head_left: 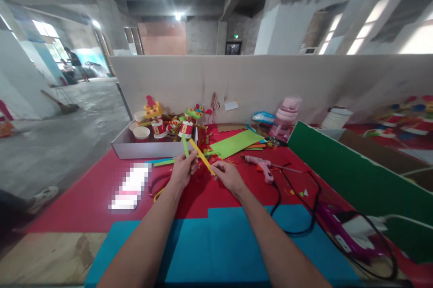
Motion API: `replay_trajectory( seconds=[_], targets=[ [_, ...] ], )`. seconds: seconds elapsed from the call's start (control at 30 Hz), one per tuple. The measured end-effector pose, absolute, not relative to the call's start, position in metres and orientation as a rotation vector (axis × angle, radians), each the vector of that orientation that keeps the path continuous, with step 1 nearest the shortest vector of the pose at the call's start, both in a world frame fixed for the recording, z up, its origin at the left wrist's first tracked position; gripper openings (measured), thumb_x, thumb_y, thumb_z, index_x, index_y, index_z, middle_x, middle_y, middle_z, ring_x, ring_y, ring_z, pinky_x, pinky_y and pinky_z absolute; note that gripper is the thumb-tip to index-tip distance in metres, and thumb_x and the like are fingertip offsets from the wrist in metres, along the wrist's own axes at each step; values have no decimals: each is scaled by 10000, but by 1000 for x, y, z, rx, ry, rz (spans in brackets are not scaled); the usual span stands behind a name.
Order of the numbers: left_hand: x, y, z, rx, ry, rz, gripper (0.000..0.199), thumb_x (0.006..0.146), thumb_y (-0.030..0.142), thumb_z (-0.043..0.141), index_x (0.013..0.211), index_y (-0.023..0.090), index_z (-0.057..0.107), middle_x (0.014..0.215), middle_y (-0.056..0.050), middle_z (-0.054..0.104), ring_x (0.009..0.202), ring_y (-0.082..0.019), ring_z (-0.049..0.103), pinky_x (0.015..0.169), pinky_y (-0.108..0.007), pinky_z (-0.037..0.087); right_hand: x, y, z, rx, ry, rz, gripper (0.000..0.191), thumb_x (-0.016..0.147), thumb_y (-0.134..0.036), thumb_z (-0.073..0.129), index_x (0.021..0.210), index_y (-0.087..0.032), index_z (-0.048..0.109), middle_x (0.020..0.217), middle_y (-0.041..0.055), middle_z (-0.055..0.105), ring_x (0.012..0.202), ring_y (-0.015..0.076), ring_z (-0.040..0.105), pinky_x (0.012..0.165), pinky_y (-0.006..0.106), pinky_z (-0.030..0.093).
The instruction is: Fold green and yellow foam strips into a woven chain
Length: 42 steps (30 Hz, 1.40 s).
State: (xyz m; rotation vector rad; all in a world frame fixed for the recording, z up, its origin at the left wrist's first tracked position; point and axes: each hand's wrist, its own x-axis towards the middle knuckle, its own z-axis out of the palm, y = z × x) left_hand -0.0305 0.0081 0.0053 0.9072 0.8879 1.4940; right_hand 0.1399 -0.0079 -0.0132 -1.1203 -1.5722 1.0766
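My left hand (186,169) is closed around a narrow green paper strip (185,146) that points up and away from me. A yellow paper strip (202,157) runs slantwise between my hands, its lower end pinched by my right hand (227,174). Its upper end lies close to the green strip; I cannot tell whether the two touch. Beyond my hands a large sheet of lime green paper (237,143) lies with thin strips beside it. A pair of scissors (156,195) with a yellow handle edge appears partly hidden by my left forearm.
A pink glue gun (264,166) with a black cord lies at right. A white box (152,149) of paper cups and cup figures stands at back left. Blue sheets (216,243) cover the near edge. A green board (341,180) and purple power strip (348,234) are at right.
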Motion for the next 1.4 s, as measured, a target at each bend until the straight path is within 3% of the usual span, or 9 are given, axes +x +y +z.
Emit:
replay_trajectory(
  seconds=[0.13,0.23,0.43,0.6,0.83,1.0,1.17,1.27,1.4],
  targets=[
    [-44,15,13,753,1018,1909,307,693,414,686,818,146,606,523,61,517,344,-24,338,346,-166,204,157,7,-1,-1339,-1813,375,154,848,-228,488,802,-198,632,779,36,660,724,176,577,683,282,422],
    [-49,18,14,702,1053,2031,260,713,395,645,793,152,599,515,68,504,348,-29,351,352,-165,224,150,22,13,-1345,-2158,79,179,867,-160,477,860,-192,653,900,75,666,885,193,564,795,284,403],
    [-43,16,9,794,1101,1962,243,730,388,608,791,152,599,497,71,484,328,-36,333,340,-170,205,104,60,18,-1442,-2474,1,215,899,-190,479,956,-201,685,983,89,659,955,205,564,814,277,392],
    [-43,17,7,822,1146,1936,223,734,373,594,785,157,598,492,69,476,335,-39,328,347,-171,199,114,81,3,-1597,-2325,-25,326,913,-189,439,1189,-226,609,1121,96,637,1034,217,549,858,303,385],
    [-42,21,0,936,1256,1833,222,736,376,563,789,165,606,469,71,449,356,-63,319,379,-196,224,141,84,-4,-1681,-2431,-80,205,892,-236,509,1029,-217,660,1101,100,652,1061,236,532,830,312,366],
    [-49,24,-8,1242,1567,1762,202,774,343,530,821,183,643,520,42,506,497,-115,472,511,-223,356,148,79,6,-1628,-2414,-9,158,887,-194,493,926,-193,646,945,75,694,886,190,585,746,279,348],
    [-53,20,-4,1523,1872,1597,173,834,317,499,889,208,622,631,16,570,608,-144,526,604,-243,366,177,51,32,-1307,-2354,139,109,834,-155,530,826,-183,635,856,51,670,822,171,569,752,271,368],
    [-56,18,-2,1665,1989,1511,184,868,265,448,986,218,582,763,-16,615,693,-165,561,620,-251,360,195,27,40,-1159,-1943,392,59,807,-214,590,828,-196,642,839,29,659,773,163,572,728,280,416],
    [-62,19,-2,1870,2174,1238,245,876,181,387,1034,199,574,917,-93,640,845,-213,597,666,-281,376,208,6,33,-794,-1175,927,225,714,-295,735,904,-236,629,735,-41,587,598,91,539,601,231,475]
  ],
)
